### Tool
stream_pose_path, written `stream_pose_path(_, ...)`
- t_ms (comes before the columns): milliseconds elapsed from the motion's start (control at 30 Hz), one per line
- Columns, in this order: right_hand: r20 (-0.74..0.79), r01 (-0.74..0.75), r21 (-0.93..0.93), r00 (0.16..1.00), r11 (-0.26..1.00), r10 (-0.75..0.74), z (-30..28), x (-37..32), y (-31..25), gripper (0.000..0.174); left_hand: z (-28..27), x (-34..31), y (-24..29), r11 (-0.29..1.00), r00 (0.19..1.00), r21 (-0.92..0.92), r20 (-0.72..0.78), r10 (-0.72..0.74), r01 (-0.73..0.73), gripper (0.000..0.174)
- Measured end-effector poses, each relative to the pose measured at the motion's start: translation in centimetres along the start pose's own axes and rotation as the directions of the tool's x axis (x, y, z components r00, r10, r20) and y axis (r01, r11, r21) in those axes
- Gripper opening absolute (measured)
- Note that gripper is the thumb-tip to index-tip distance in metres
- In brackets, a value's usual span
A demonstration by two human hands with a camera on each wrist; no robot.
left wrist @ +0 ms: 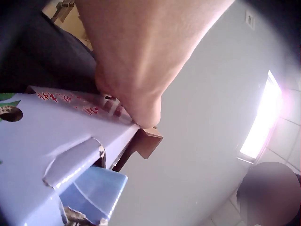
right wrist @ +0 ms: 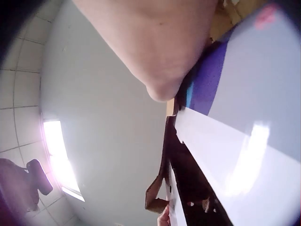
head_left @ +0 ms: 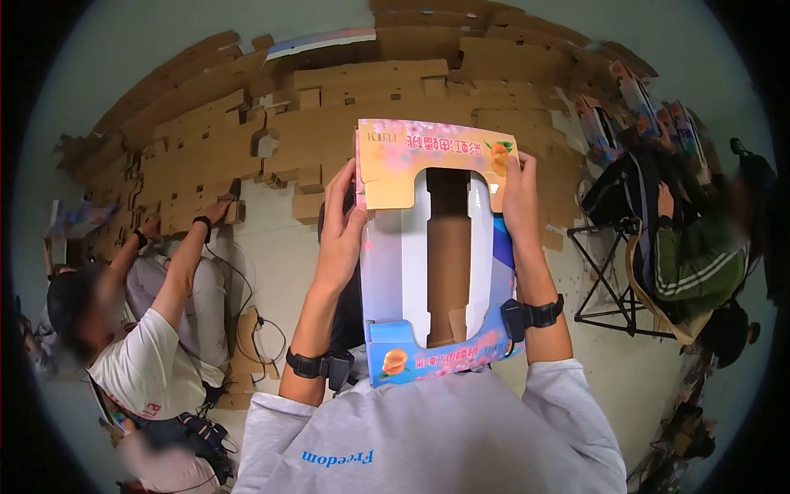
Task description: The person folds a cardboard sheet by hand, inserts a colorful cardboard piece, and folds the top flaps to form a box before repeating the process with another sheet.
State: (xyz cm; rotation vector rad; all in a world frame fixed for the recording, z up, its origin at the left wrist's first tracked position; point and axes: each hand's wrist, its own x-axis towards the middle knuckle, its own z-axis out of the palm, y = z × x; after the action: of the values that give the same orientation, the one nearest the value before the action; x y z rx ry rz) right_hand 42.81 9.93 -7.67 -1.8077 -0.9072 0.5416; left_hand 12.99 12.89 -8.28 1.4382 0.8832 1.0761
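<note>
A printed cardboard box [head_left: 385,272] with pink blossom, peach pictures and a long cut-out window is held up in front of my chest. My left hand [head_left: 339,239] grips its left side near the upper corner, thumb at the front edge. On the other side my right hand [head_left: 520,202] grips the upper right edge, with the thumb by the peach picture. Through the window the brown inside shows. A light lavender panel of the box [left wrist: 70,127] fills the lower left of the left wrist view, and a glossy panel of the box [right wrist: 268,84] appears in the right wrist view.
Flattened brown cardboard [head_left: 362,107] lies piled ahead. At the left a seated person in a white shirt [head_left: 156,354] handles cardboard, beside a black cable [head_left: 247,309] on the floor. To the right are a folding stool [head_left: 609,288], a person in a green jacket [head_left: 699,255] and several printed boxes [head_left: 634,95].
</note>
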Motion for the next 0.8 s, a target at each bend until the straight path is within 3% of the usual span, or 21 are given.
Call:
stream_pose_path(67,0.003,0.027,0.001,1.000,1.000,-0.027,0.0,0.4,1.9,0.049,-0.8,-0.1,-1.1,0.987,1.000,-0.162,0.013,0.002,0.000,0.063)
stream_pose_path(200,-0.002,0.009,0.075,1.000,0.997,-0.009,-0.1,-0.5,1.1,0.050,-0.3,0.7,1.8,0.934,0.995,-0.347,-0.024,-0.100,0.086,0.074)
stream_pose_path(300,-0.010,-0.032,0.210,0.999,0.977,0.035,0.1,-0.2,1.4,0.048,-0.4,1.1,2.6,0.989,0.995,0.133,0.079,0.056,-0.066,0.082)
stream_pose_path(400,0.001,-0.071,0.274,0.997,0.959,0.073,-0.3,-0.8,0.8,0.046,0.6,0.7,2.7,0.934,0.989,0.326,0.084,0.124,-0.145,0.077)
stream_pose_path(433,0.000,-0.058,0.273,0.998,0.960,0.060,-0.3,-0.7,0.8,0.044,0.5,1.1,1.6,0.958,0.994,0.265,0.047,0.104,-0.112,0.075)
stream_pose_path(533,0.005,-0.024,0.269,1.000,0.963,0.023,-0.4,-0.8,1.2,0.041,0.2,0.8,1.3,0.927,0.984,0.330,0.072,0.165,-0.179,0.071)
stream_pose_path(667,0.000,0.007,0.314,1.000,0.949,-0.008,-0.3,-0.8,1.2,0.039,0.8,0.3,2.2,0.942,0.991,0.311,0.085,0.106,-0.127,0.069)
stream_pose_path(800,0.008,0.023,0.292,1.000,0.956,-0.027,-0.1,-0.4,2.1,0.039,0.3,0.1,2.6,0.807,0.988,0.570,0.090,0.127,-0.156,0.073)
